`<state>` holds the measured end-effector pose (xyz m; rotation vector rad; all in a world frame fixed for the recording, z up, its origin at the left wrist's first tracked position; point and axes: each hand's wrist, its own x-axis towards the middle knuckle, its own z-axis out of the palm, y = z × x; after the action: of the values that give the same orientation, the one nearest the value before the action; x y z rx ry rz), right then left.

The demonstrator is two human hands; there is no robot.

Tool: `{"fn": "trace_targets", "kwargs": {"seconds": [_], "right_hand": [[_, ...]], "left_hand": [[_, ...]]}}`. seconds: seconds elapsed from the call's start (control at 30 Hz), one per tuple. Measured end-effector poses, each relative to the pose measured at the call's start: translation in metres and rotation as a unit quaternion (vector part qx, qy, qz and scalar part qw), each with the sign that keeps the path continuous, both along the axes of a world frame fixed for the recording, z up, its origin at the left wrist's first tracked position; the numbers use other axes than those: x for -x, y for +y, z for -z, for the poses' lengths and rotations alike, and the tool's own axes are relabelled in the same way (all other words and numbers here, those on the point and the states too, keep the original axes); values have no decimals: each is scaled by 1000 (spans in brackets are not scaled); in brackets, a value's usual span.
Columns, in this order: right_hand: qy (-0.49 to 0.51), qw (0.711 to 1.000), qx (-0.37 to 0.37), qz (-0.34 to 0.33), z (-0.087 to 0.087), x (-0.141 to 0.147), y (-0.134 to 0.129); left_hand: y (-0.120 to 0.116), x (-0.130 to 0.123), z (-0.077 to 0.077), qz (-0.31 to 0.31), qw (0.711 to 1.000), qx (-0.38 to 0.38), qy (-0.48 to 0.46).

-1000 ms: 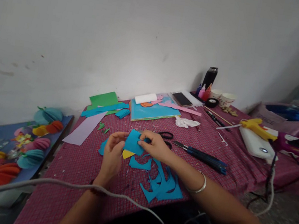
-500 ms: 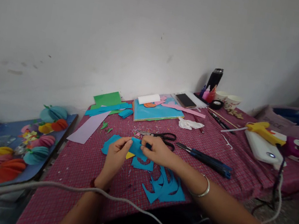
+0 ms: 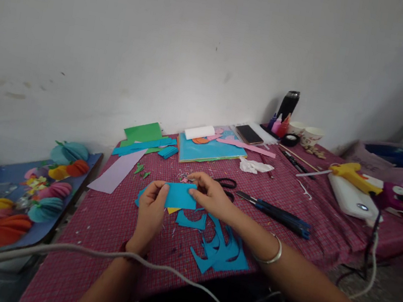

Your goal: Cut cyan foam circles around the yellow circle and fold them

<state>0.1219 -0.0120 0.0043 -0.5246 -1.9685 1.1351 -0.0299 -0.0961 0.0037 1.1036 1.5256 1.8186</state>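
A small rectangle of blue paper [image 3: 181, 196] is stretched between my two hands above the table. My left hand [image 3: 152, 209] pinches its left end, thumb on top. At the right end, my right hand [image 3: 211, 196] grips it between thumb and fingers. Blue paper offcuts [image 3: 222, 251] with curved cuts lie below and right of my hands, and a smaller notched scrap [image 3: 191, 220] is just under the rectangle. More blue paper shows partly behind my left hand, with a bit of yellow paper [image 3: 173, 210] beneath. Scissors [image 3: 227, 182] lie behind my right hand, their blades mostly hidden.
A utility knife [image 3: 279, 217] lies right of my hands. Farther right, a hot glue gun [image 3: 358, 178] rests on a white device [image 3: 350, 197]. A white cable [image 3: 101, 254] crosses in front of me. Paper pumpkins [image 3: 9, 230] sit on a blue board at the left.
The blue paper, earlier bunched between my fingers, is now held out flat and wider. My right hand's fingers have lifted and spread along its right end.
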Motion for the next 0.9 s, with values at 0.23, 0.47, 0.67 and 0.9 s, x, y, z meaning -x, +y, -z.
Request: {"fn": "trace_targets", "kwargs": {"seconds": [0.23,0.47,0.67,0.9], "right_hand": [[-64,993,-99,-9,-4,-2,-5],[-80,990,-117,-22,0,1,-6],[-29,998,-58,-27,0,2,-7],[16,980,156,-123,2,6,-19]], "left_hand": [[-2,-5,1,-43,996,-20,75],[-4,-8,2,-64,987,-42,139],[-6,-4,5,-60,971,-26,231],[-9,-10,8,-95,972,-65,206]]}}
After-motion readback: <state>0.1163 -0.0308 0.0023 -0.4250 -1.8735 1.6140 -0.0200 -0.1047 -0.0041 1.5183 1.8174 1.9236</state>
